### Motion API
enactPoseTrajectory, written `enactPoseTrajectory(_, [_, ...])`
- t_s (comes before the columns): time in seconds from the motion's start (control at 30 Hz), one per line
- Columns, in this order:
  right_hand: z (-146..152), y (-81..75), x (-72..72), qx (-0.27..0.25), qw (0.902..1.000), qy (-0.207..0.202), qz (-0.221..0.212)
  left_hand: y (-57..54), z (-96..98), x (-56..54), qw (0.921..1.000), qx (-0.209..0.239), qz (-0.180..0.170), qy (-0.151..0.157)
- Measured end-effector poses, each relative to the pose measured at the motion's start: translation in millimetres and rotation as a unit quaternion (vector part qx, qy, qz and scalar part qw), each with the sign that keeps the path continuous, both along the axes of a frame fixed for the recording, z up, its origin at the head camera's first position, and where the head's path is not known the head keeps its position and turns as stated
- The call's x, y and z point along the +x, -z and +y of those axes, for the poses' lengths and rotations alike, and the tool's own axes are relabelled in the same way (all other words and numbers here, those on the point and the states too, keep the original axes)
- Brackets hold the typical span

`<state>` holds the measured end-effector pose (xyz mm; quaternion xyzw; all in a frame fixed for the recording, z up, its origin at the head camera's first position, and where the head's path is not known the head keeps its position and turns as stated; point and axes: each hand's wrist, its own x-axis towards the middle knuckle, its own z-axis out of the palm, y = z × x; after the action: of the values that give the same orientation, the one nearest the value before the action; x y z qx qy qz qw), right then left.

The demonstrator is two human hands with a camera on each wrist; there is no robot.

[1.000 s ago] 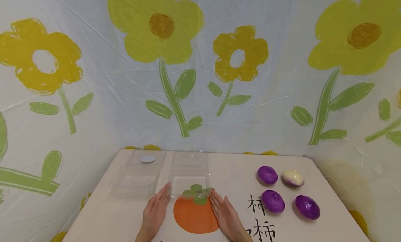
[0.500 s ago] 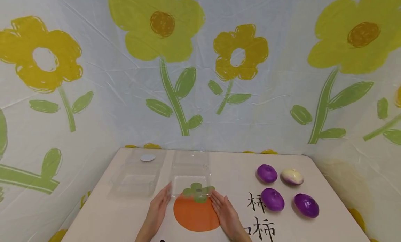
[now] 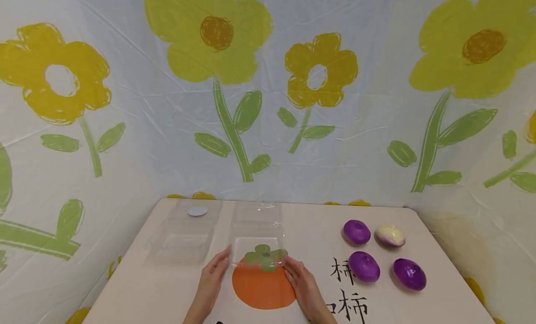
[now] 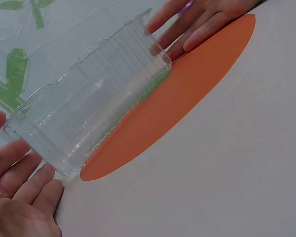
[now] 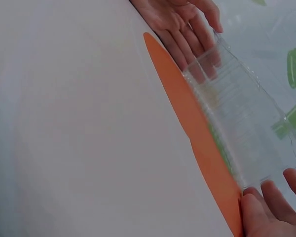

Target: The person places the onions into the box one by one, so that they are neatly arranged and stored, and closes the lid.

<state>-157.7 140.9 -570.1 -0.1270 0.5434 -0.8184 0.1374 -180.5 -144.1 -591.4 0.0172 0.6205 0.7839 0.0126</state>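
A clear plastic clamshell box [image 3: 256, 242] stands with its lid raised at the middle of the table, over the printed green leaves. My left hand [image 3: 212, 282] touches its left side, the fingers nearly straight along the wall. On the opposite side my right hand [image 3: 304, 286] rests its fingertips against the box's near right corner. In the left wrist view the box [image 4: 93, 94] sits between both hands with its base on the cloth. The right wrist view shows the left hand's fingers [image 5: 187, 39] flat against the far wall of the box.
A second clear clamshell box [image 3: 182, 242] lies open at the left, with a white oval sticker [image 3: 197, 211] on its lid. On the right are three purple onions [image 3: 364, 267] and a pale onion [image 3: 390, 236]. The tablecloth has an orange persimmon print [image 3: 264, 286]. Flowered curtains [image 3: 268, 142] surround the table.
The middle box has shifted slightly to the right. My left hand has moved right along with it, and the right hand has moved a little to the right too.
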Motion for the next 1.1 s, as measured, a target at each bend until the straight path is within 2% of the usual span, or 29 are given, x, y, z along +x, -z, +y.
enactPoseTrajectory(0.23, [1, 3.4, 2.7, 0.016, 0.999, 0.033, 0.024, 1.5, 1.4, 1.2, 0.9987, -0.048, 0.01, -0.013])
enactPoseTrajectory(0.4, [2, -0.1, 2.9, 0.032, 0.9981, 0.05, 0.017, -1.2, 4.0, -0.9, 0.9973, -0.07, 0.013, -0.021])
enactPoseTrajectory(0.53, [4, -3.5, 4.0, 0.031, 0.9979, 0.056, 0.007, -5.2, 8.3, -1.3, 0.9973, -0.07, 0.007, -0.022])
enactPoseTrajectory(0.67, [11, -2.9, 5.7, 0.017, 0.9982, 0.054, 0.019, -8.8, 14.7, -0.3, 0.9983, -0.056, -0.004, -0.015])
enactPoseTrajectory(0.8, [19, -0.1, 6.2, 0.001, 0.9971, 0.054, 0.053, -9.7, 21.2, 1.0, 0.9987, -0.05, 0.006, -0.007])
enactPoseTrajectory(1.0, [31, 1.0, 9.5, 0.031, 0.9932, 0.089, 0.068, -5.8, 26.5, 1.6, 0.9983, -0.043, 0.031, 0.023])
enactPoseTrajectory(1.1, [38, -0.6, 11.3, 0.048, 0.9915, 0.101, 0.067, -2.9, 25.9, 2.2, 0.9962, -0.05, 0.058, 0.042])
